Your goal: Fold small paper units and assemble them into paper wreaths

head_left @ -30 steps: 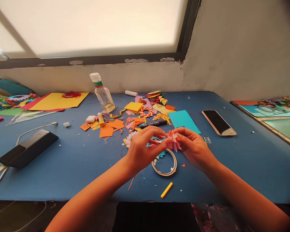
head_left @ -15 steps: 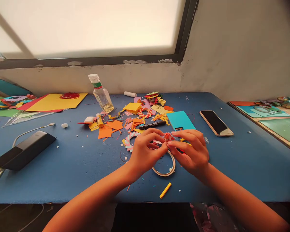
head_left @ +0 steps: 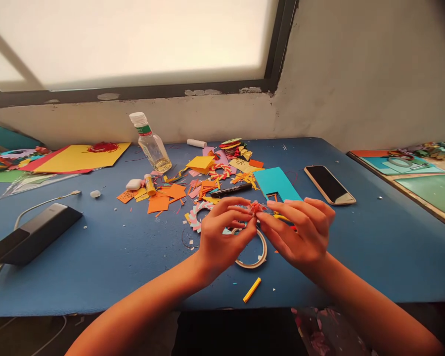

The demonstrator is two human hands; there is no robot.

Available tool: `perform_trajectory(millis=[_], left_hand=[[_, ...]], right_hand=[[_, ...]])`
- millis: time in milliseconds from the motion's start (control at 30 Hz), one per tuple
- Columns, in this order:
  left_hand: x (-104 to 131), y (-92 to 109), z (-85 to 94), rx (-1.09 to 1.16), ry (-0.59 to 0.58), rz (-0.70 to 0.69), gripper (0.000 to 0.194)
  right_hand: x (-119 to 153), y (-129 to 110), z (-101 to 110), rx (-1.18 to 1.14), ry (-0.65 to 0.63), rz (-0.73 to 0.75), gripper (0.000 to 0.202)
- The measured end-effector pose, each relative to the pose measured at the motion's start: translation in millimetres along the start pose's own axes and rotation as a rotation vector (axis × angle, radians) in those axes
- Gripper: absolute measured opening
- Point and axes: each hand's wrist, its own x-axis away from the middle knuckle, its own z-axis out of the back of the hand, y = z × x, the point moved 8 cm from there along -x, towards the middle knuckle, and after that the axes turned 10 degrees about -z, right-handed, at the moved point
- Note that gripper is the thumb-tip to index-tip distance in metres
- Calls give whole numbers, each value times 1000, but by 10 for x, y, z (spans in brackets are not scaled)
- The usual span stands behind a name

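Right hand (head_left: 300,232) has spread wider; pink paper (head_left: 256,207) between hands (head_left: 221,233).

I count two hands: one left hand (head_left: 222,237) and one right hand (head_left: 302,232). They have one folded paper (head_left: 256,207). On one tabletop (head_left: 133,279) I see one bottle (head_left: 150,147), one phone (head_left: 330,184), one roll of tape (head_left: 250,266), one black pen (head_left: 231,190), one black box (head_left: 35,235), one blue sheet (head_left: 276,179) and one yellow strip (head_left: 252,290). In the middle there are at least two paper rings (head_left: 196,216); the hands may hide more. The paper bits (head_left: 158,202) are too many to count.
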Motion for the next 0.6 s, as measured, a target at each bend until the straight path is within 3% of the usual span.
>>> perform_trajectory(millis=[100,367,600], left_hand=[[5,40,-7,13,8,-66,7],[18,136,8,-63,30,-280,14],[36,213,1,-119,24,-346,15]], right_hand=[[-22,-6,9,4,42,-16,16],[-20,-5,-46,-51,-13,-28,11],[-14,-26,-26,-39,19,10,13]])
